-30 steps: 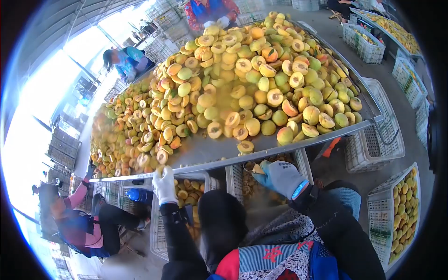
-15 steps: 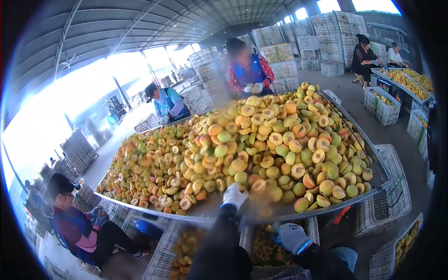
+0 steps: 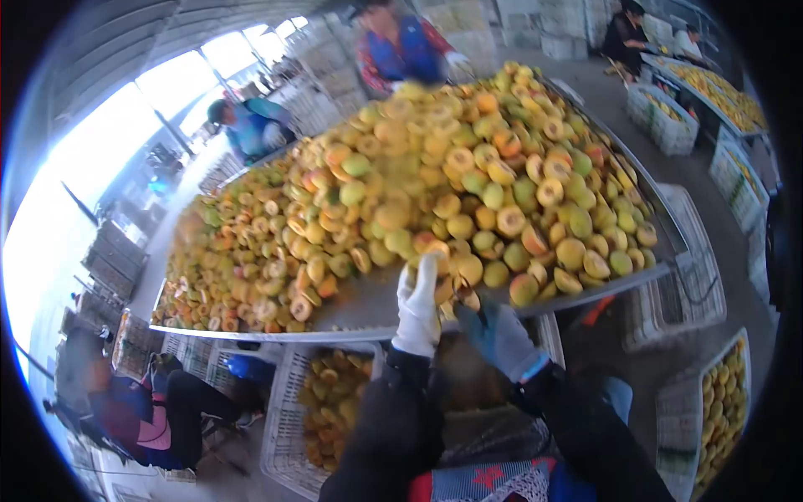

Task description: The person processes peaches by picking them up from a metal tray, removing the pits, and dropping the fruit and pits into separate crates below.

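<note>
A big heap of yellow-green halved peaches (image 3: pixel 510 222) covers much of the metal table (image 3: pixel 376 289) before me. My left hand (image 3: pixel 418 314), in a white glove, reaches over the table's near edge. Its fingers are closed at a peach half (image 3: pixel 437 249) at the foot of the heap. Just right of it is my right hand (image 3: pixel 500 341), in a grey glove with darker fingertips. Those fingers are bent together beside another cut peach piece (image 3: pixel 469 298); a small dark thing shows there, too blurred to name.
Below the table edge stands a crate (image 3: pixel 280 418) of peach pieces. More crates (image 3: pixel 669 293) are at the right, one filled with fruit (image 3: pixel 719 402). A seated person (image 3: pixel 142 410) is at lower left; two people (image 3: pixel 406 54) work across the table. A smear blurs the heap's middle.
The view has tipped downward, so the table sits higher. My right hand has risen from the crate below to the table edge, beside my left hand. The person opposite has parted their hands.
</note>
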`<state>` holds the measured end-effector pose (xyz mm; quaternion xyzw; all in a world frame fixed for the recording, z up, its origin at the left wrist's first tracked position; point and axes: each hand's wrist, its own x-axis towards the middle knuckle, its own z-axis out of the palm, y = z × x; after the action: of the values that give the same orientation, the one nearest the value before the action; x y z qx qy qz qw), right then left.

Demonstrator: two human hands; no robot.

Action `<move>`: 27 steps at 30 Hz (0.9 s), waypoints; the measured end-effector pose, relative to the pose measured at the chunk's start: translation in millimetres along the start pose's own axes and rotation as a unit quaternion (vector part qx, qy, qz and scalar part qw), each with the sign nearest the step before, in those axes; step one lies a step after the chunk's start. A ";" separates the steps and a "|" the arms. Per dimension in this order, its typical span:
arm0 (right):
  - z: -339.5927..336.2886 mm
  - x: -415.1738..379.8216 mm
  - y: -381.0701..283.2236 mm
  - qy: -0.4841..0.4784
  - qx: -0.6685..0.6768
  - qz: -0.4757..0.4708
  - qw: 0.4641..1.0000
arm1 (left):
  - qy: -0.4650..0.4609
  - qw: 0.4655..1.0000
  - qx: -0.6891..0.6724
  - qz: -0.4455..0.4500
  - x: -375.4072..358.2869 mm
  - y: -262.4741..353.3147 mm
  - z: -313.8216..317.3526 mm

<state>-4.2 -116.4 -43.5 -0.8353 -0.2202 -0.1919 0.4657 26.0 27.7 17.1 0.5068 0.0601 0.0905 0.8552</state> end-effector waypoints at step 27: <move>3.2 -6.1 -14.5 -0.145 0.107 0.133 0.974 | 0.008 0.996 -0.078 -0.041 -12.7 -22.2 3.0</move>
<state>-16.9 -108.0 -38.2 -0.8213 -0.1915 0.0203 0.5370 16.2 12.0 -0.8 0.4345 0.0809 0.0635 0.8948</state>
